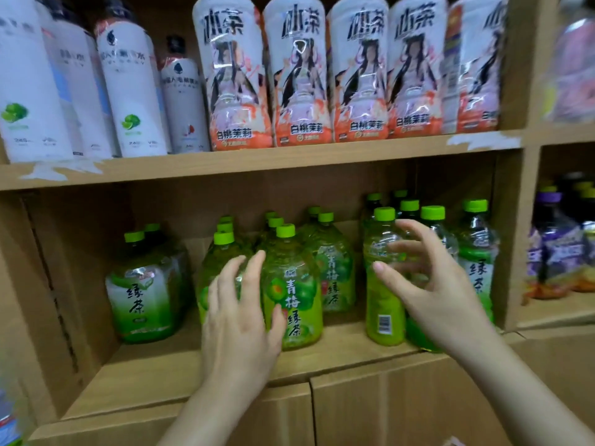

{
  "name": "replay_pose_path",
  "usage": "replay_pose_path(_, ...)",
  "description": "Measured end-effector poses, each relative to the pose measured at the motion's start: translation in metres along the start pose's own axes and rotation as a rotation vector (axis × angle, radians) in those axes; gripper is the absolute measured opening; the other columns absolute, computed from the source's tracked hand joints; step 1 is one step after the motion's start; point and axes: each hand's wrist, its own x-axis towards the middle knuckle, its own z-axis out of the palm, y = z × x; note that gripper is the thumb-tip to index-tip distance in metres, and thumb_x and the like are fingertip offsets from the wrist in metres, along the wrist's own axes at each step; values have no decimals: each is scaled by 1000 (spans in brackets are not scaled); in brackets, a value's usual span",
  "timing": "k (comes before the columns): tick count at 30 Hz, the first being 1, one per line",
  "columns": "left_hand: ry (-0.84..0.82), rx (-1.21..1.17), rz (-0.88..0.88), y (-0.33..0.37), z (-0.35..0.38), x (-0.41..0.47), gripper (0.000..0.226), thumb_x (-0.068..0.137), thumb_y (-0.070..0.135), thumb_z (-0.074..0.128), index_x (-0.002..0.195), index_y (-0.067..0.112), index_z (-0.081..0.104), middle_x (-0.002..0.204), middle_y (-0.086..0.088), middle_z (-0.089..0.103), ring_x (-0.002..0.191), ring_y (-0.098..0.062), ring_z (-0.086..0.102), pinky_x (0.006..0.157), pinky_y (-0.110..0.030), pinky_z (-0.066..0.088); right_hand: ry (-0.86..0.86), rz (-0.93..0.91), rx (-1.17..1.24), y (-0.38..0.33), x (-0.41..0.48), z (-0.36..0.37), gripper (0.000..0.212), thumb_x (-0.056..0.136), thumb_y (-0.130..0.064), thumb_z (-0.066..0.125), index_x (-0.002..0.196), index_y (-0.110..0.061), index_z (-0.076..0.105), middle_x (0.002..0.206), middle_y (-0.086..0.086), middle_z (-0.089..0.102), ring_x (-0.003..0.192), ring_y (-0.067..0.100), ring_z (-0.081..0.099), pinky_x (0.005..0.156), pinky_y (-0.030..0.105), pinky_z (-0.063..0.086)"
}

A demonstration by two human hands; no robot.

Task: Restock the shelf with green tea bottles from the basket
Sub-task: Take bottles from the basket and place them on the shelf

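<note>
My right hand point(434, 284) is open, fingers spread and lightly bent, holding nothing. Its thumb and fingertips hover at the shoulder of the barcode bottle point(383, 304), a green tea bottle standing upright with its barcode turned outward. I cannot tell whether any fingertip actually touches it. My left hand point(240, 320) is open too, fingers straight, laid flat against the plum green tea bottles point(294, 294) just left of the barcode bottle.

The barcode bottle stands at the front edge of the shelf point(180, 375). Behind it and to its right stand more green-capped bottles, with a white-labelled green tea bottle point(476, 265) furthest right. Well to its left, past the plum cluster, 1 more green tea bottle point(145, 297) stands with another cap behind it.

I judge the restocking well under way: several rows are filled and every bottle I see is upright. Bare board shows left of the barcode bottle, between the plum cluster and the far-left bottle, and also along the front, so there is room for more. The basket is out of view, so I cannot say how many bottles remain. The barcode bottle could also do with turning label-forward.

Above the barcode bottle, the upper board carries peach tea bottles point(299, 75) and white bottles point(128, 88). Right of it, beyond the divider, stand purple bottles point(557, 252).
</note>
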Motion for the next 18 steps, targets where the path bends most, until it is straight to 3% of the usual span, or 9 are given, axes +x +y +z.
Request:
replay_pose_path(3, -65, -128, 111, 37, 13, 9, 69, 76, 25, 71, 137, 24, 38, 132, -5, 43, 118, -23, 45, 87, -29, 43, 233, -2, -39, 24, 0, -35, 55, 74, -48, 63, 126, -38, 45, 108, -13, 60, 102, 6, 60, 83, 36, 55)
replay_pose_path(6, -132, -157, 215, 71, 35, 27, 66, 78, 35, 68, 136, 22, 41, 134, -4, 43, 120, -22, 44, 90, -32, 46, 375, 36, -129, 54, 4, -60, 59, 78, -42, 66, 131, -29, 42, 120, -7, 53, 116, 13, 52, 98, 41, 47)
replay_pose_path(10, -141, -124, 356, 118, 62, 60, 63, 81, 47, 61, 135, 20, 44, 137, -6, 46, 126, -27, 43, 98, -44, 45, 300, 111, -143, 84, 13, -74, 67, 82, -36, 68, 139, -32, 31, 132, -12, 41, 123, 5, 41, 103, 29, 35)
replay_pose_path(13, -132, -56, 463, 154, 71, 89, 59, 87, 55, 39, 138, 25, 40, 138, -3, 48, 128, -24, 42, 104, -47, 35, 206, 163, -156, 99, 23, -75, 71, 85, -38, 63, 144, -33, 24, 144, -5, 38, 132, 7, 35, 107, 31, 32)
replay_pose_path(16, -335, 84, 443, 170, 81, 124, 56, 91, 63, 24, 142, 38, 27, 144, 1, 40, 135, -22, 29, 108, -55, 22, 253, 109, -239, 96, 28, -73, 66, 87, -40, 60, 144, -29, 28, 139, -3, 42, 130, 14, 39, 105, 29, 34)
replay_pose_path(18, -493, 92, 330, 166, 84, 144, 58, 90, 67, 19, 138, 38, 34, 140, -2, 44, 132, -27, 34, 103, -54, 31, 286, 12, -293, 83, 26, -72, 64, 85, -47, 57, 141, -30, 32, 125, -6, 46, 119, 12, 46, 97, 27, 39)
